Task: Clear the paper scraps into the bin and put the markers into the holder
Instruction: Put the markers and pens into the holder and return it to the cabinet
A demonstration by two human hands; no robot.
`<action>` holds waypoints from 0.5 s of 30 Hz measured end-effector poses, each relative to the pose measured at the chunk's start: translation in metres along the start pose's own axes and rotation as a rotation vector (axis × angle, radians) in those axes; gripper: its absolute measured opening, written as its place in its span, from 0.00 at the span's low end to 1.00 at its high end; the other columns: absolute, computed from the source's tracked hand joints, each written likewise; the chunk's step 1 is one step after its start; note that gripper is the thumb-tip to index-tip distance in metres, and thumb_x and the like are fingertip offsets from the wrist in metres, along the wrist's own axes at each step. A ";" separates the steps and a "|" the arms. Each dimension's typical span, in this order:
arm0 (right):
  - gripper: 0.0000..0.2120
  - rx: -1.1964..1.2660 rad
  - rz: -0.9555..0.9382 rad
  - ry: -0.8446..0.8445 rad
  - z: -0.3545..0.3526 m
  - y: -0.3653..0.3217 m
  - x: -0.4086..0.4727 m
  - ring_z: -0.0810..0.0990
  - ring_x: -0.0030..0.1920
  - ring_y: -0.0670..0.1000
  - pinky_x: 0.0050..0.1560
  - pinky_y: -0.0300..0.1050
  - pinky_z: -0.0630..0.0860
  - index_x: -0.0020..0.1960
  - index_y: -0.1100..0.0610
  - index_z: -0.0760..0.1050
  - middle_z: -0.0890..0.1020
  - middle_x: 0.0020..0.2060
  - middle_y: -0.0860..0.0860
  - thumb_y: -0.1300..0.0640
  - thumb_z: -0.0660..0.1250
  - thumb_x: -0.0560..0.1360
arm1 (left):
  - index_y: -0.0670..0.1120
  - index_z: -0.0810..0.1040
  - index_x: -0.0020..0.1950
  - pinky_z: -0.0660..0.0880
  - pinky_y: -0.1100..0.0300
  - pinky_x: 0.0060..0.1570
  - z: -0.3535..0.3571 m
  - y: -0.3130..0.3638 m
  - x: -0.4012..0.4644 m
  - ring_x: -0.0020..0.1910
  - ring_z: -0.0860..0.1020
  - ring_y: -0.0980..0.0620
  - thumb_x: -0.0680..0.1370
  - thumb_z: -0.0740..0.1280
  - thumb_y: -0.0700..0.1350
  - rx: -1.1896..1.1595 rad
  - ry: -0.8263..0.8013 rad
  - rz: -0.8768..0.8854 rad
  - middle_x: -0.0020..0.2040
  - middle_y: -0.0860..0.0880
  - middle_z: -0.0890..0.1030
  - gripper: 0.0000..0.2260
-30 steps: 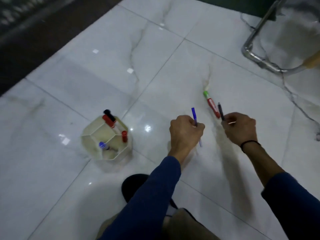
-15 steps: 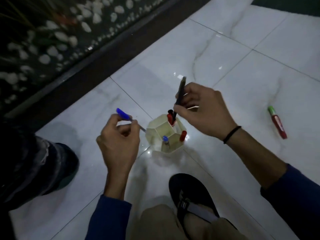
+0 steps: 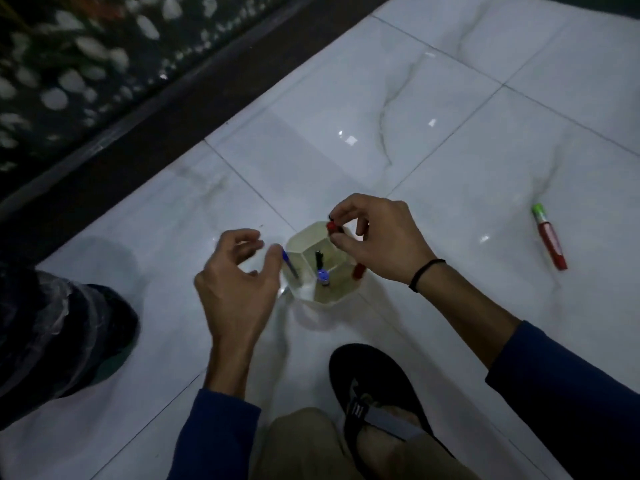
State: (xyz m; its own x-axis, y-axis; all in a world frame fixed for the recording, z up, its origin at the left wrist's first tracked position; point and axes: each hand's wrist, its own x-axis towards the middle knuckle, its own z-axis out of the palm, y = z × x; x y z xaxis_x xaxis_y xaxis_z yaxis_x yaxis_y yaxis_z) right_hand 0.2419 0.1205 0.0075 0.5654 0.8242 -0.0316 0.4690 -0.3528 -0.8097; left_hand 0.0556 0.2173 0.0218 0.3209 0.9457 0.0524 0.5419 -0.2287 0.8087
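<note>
A pale hexagonal holder [image 3: 328, 299] stands on the white tile floor between my hands. Inside it are a black pen [image 3: 318, 259], a blue-capped marker [image 3: 322, 276], a red marker [image 3: 358, 270] and a red-capped marker [image 3: 331, 226] at the far rim. A blue pen [image 3: 289, 265] leans in the holder's left compartment, right at the thumb tip of my left hand [image 3: 235, 282], whose fingers are spread. My right hand [image 3: 381, 240] hovers over the far rim, with thumb and forefinger apart around the red-capped marker. A red marker with a green cap [image 3: 550, 239] lies on the floor at right.
A dark plastic bag [image 3: 52, 337] bulges at the left edge. My foot in a black sandal [image 3: 377, 400] and a knee sit just below the holder. A dark strip [image 3: 149, 109] and a pebble bed border the tiles at upper left.
The black pen has left my right hand and now stands in the holder. The blue pen has gone from my left hand's grip into the left compartment. Both hands have opened.
</note>
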 end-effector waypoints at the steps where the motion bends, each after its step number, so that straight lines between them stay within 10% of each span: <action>1: 0.10 0.000 0.018 0.046 -0.009 0.009 -0.003 0.78 0.36 0.42 0.39 0.28 0.73 0.50 0.48 0.81 0.84 0.42 0.41 0.49 0.76 0.70 | 0.48 0.82 0.56 0.74 0.79 0.42 0.004 0.010 0.002 0.53 0.83 0.58 0.75 0.76 0.48 -0.037 0.010 0.025 0.51 0.52 0.85 0.11; 7: 0.09 -0.186 0.194 0.254 -0.074 0.108 -0.032 0.78 0.37 0.41 0.42 0.29 0.74 0.50 0.52 0.81 0.84 0.44 0.43 0.49 0.75 0.72 | 0.48 0.85 0.50 0.80 0.66 0.44 0.074 0.095 -0.008 0.46 0.84 0.59 0.77 0.74 0.47 -0.348 -0.152 0.060 0.44 0.54 0.86 0.04; 15: 0.23 -0.463 0.719 0.459 -0.145 0.240 -0.083 0.73 0.59 0.61 0.55 0.45 0.69 0.66 0.59 0.72 0.73 0.60 0.60 0.53 0.72 0.75 | 0.51 0.85 0.45 0.84 0.50 0.50 0.246 0.122 -0.071 0.42 0.86 0.53 0.74 0.74 0.47 -0.274 -0.841 -0.137 0.40 0.53 0.86 0.02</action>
State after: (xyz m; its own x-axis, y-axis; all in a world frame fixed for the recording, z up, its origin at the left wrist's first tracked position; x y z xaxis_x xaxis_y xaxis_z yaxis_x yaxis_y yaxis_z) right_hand 0.4057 -0.0969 -0.0988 0.9851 0.1250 -0.1183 0.0728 -0.9253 -0.3722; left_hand 0.2906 0.0656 -0.0272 0.7888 0.4540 -0.4144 0.4472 0.0386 0.8936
